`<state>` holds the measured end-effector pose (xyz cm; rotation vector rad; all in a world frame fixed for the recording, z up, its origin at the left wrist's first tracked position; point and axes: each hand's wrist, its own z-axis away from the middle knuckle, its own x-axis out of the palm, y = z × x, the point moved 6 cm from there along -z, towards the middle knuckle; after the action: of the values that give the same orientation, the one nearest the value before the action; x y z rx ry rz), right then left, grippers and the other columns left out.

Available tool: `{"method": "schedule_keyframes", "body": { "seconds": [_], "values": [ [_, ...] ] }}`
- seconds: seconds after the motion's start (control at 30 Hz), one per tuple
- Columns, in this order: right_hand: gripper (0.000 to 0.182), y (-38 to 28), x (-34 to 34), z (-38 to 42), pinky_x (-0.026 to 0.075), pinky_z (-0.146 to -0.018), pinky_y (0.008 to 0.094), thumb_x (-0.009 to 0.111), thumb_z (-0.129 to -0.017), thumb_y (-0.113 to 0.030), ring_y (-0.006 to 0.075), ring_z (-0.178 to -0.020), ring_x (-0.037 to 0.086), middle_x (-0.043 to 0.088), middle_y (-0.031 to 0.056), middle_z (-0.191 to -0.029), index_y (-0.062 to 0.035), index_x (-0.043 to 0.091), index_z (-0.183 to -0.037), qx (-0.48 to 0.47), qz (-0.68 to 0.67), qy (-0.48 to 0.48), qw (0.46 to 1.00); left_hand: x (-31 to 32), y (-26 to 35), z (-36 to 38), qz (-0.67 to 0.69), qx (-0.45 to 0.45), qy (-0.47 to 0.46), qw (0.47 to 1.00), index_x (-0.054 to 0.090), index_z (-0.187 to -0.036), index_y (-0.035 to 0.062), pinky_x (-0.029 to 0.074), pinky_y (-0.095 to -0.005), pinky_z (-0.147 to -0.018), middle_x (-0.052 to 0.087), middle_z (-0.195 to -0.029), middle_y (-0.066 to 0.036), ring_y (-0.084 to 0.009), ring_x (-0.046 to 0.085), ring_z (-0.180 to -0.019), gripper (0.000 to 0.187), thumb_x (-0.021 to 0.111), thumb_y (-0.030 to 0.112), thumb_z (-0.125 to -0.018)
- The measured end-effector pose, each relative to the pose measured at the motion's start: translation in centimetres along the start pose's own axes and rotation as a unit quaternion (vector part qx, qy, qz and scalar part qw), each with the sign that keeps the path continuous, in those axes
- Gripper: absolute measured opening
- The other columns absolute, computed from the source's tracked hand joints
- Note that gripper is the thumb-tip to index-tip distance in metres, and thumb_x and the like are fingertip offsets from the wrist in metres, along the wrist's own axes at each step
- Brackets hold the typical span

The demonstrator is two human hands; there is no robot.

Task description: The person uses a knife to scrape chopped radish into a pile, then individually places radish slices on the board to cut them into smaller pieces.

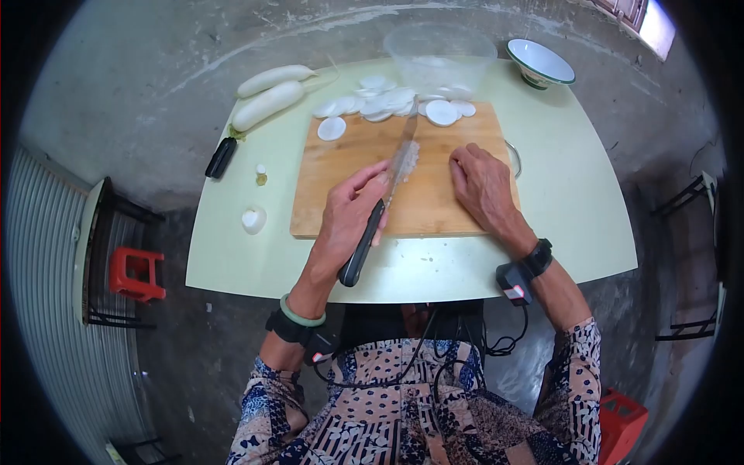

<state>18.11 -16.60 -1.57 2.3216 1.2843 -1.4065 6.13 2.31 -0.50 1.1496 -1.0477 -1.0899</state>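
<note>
A knife [362,244] with a black handle slants across my left hand [353,203], whose fingers show on both sides of it. The blade points away over the wooden cutting board [341,167]. Beside the blade lies a small pile of finely cut whitish pieces [408,159], close to my left fingertips. My right hand [484,186] rests on the board's right side, fingers curled and together, with nothing seen in them. White round slices [391,101] lie along the board's far edge, and a single slice [332,129] sits at its upper left.
Two whole white radishes [269,106] lie at the back left, near a black object [222,158]. Small white pieces [253,219] are left of the board. Behind it stands a clear plastic bowl [440,58]; a white bowl with a green rim [541,62] is at the back right.
</note>
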Motion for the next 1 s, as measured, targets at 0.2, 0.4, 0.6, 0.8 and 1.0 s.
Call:
{"method": "schedule_keyframes", "body": {
  "seconds": [0.2, 0.4, 0.6, 0.8, 1.0],
  "values": [
    [0.01, 0.0, 0.1, 0.0, 0.052, -0.072, 0.0483, 0.064, -0.095, -0.009, 0.0356, -0.083, 0.066, 0.062, 0.0165, -0.085, -0.0013, 0.063, -0.089, -0.002, 0.001, 0.007, 1.0, -0.3, -0.7, 0.0, -0.002, -0.016, 0.013, 1.0, 0.057, -0.146, 0.0007, 0.041, -0.0234, -0.042, 0.059, -0.066, -0.002, -0.0073, 0.051, -0.046, 0.049, 0.058, 0.03, -0.108],
    [0.01, 0.2, -0.1, 0.2, 0.051, -0.071, 0.0485, 0.065, -0.094, -0.009, 0.0358, -0.082, 0.066, 0.063, 0.0161, -0.085, -0.0014, 0.063, -0.089, -0.001, -0.003, 0.014, 1.0, -1.9, 0.5, 1.1, 0.001, -0.004, 0.043, 0.999, 0.057, -0.146, 0.0006, 0.041, -0.0235, -0.042, 0.06, -0.067, -0.003, -0.0075, 0.051, -0.045, 0.049, 0.058, 0.032, -0.108],
    [0.01, -0.1, -0.3, 0.1, 0.052, -0.07, 0.0479, 0.065, -0.094, -0.009, 0.036, -0.082, 0.066, 0.063, 0.0163, -0.085, -0.0016, 0.063, -0.088, -0.002, -0.002, 0.015, 1.0, -3.4, -0.9, 1.2, -0.014, -0.021, 0.04, 0.999, 0.056, -0.147, 0.0029, 0.039, -0.0225, -0.042, 0.059, -0.064, -0.002, -0.0078, 0.051, -0.044, 0.049, 0.058, 0.033, -0.108],
    [0.008, 0.0, -0.1, 0.1, 0.053, -0.071, 0.0474, 0.065, -0.094, -0.009, 0.0355, -0.083, 0.067, 0.063, 0.0158, -0.086, -0.0018, 0.064, -0.09, -0.002, -0.002, 0.015, 1.0, -3.1, -0.9, 2.4, 0.005, -0.035, 0.052, 0.998, 0.054, -0.148, 0.0011, 0.039, -0.0231, -0.042, 0.059, -0.065, -0.002, -0.0076, 0.05, -0.044, 0.052, 0.058, 0.034, -0.108],
    [0.008, 0.1, -0.2, 0.2, 0.053, -0.071, 0.0476, 0.065, -0.094, -0.009, 0.0355, -0.083, 0.067, 0.063, 0.0158, -0.085, -0.0016, 0.065, -0.09, 0.003, -0.008, 0.016, 1.0, -2.4, -0.4, 2.1, 0.021, -0.029, 0.041, 0.999, 0.055, -0.148, 0.0006, 0.039, -0.0234, -0.042, 0.058, -0.065, -0.002, -0.0079, 0.051, -0.044, 0.052, 0.059, 0.034, -0.108]
  ]
}}
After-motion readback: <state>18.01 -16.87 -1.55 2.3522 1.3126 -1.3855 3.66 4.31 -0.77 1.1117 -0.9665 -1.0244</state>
